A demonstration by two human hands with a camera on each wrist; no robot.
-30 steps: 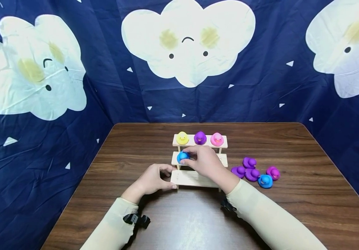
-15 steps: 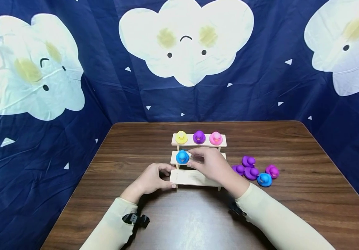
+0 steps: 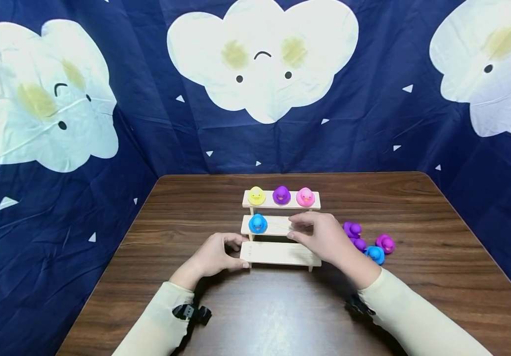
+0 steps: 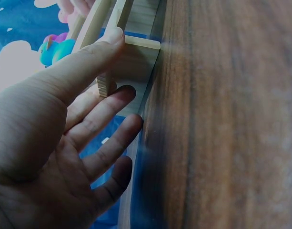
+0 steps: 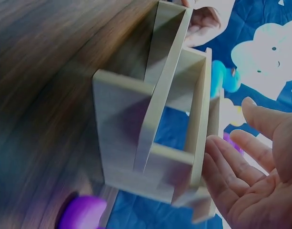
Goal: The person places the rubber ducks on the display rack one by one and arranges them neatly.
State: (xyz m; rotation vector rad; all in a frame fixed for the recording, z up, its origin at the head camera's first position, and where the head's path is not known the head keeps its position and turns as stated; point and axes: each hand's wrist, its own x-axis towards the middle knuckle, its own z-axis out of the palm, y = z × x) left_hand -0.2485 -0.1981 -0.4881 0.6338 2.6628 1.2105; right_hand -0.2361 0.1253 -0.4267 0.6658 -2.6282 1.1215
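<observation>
Both hands are at a small three-step wooden stand (image 3: 279,253), one at either side. At its left end the left hand (image 3: 214,256) pinches the lowest shelf, thumb against the near edge and forefinger behind; in the left wrist view its other fingers fan out below. The right hand (image 3: 322,235) holds nothing, its thumb and fingers parted over the right end of the middle shelf (image 3: 275,226); whether a fingertip touches the wood, I cannot tell.

A blue duck (image 3: 257,224) sits upright on that middle shelf, left of the right fingertips and well apart from them, and beyond the left hand, slightly to its right. Farther from both hands, the top shelf (image 3: 270,200) bears a yellow duck (image 3: 256,196), a purple duck (image 3: 281,195) and a pink duck (image 3: 305,197), in order from the left.

Just right of the right hand, partly hidden by its wrist, more ducks lie clustered on the brown worktop (image 3: 184,212): purple ones (image 3: 352,229), a second blue one (image 3: 375,254) and a magenta one (image 3: 385,244). Behind everything beyond the hands hangs a navy cloth (image 3: 148,74) printed with white clouds (image 3: 261,54).
</observation>
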